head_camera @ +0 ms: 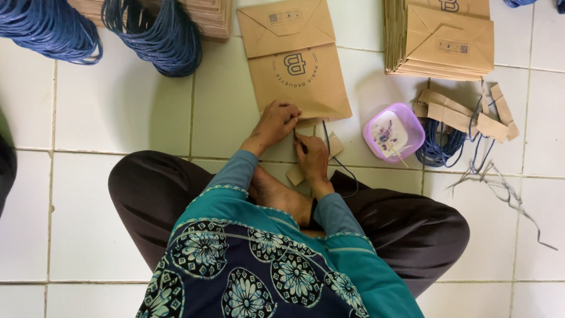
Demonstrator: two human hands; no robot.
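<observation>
White tiled floor (pixel 118 106), person sitting, fitting a cord handle at the brown paper bag's (pixel 297 76) near edge.
Left hand (pixel 275 122) is pinching the bag edge, right hand (pixel 312 158) gripping the dark cord (pixel 341 168); next probably a paper patch (pixel 335 143) and glue from the dish (pixel 393 132).

Teal long sleeves (pixel 335 212), floral navy-and-teal top (pixel 259 277), dark trousers (pixel 412 229)

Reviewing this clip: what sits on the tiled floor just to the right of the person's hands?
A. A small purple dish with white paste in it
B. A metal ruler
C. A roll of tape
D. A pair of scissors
A: a small purple dish holding white paste lies on the tiles beside the right hand, near the flat brown paper bag that both hands work on.
</observation>
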